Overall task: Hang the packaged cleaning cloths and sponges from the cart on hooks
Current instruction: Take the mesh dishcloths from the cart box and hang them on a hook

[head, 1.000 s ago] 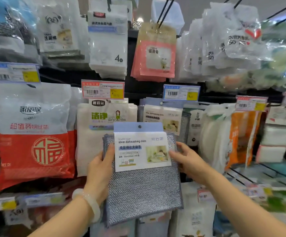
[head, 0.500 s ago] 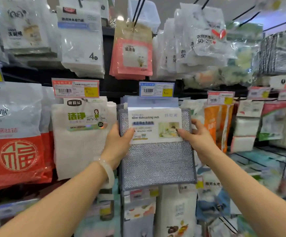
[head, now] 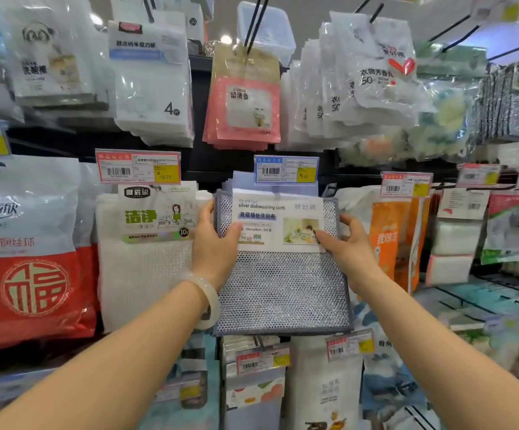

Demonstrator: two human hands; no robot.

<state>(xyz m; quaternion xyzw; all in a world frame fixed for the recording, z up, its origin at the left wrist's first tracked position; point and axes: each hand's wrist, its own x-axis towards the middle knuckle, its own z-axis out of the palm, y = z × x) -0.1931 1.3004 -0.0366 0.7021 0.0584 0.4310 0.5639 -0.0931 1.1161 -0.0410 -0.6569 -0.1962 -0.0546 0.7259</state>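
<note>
A pack of silver dishwashing cloths (head: 283, 290), grey mesh with a white and blue label, is held up against the shelf display at centre. My left hand (head: 213, 243) grips its left edge with the thumb on the label. My right hand (head: 349, 246) holds the right edge, thumb on the label's picture. The pack's blue header sits just under a blue price tag (head: 286, 169), in front of more packs of the same kind. The hook itself is hidden behind the tag and the header.
A white cloth pack (head: 146, 252) hangs left of it and a red and white bag (head: 25, 252) further left. Orange packs (head: 396, 240) hang to the right. Pink packs (head: 244, 97) and white bags (head: 360, 85) hang on black hooks above. More packs hang below.
Both hands have raised the cloth pack from chest height up to the row under the blue price tag and pushed it toward the shelf. The view has shifted slightly right.
</note>
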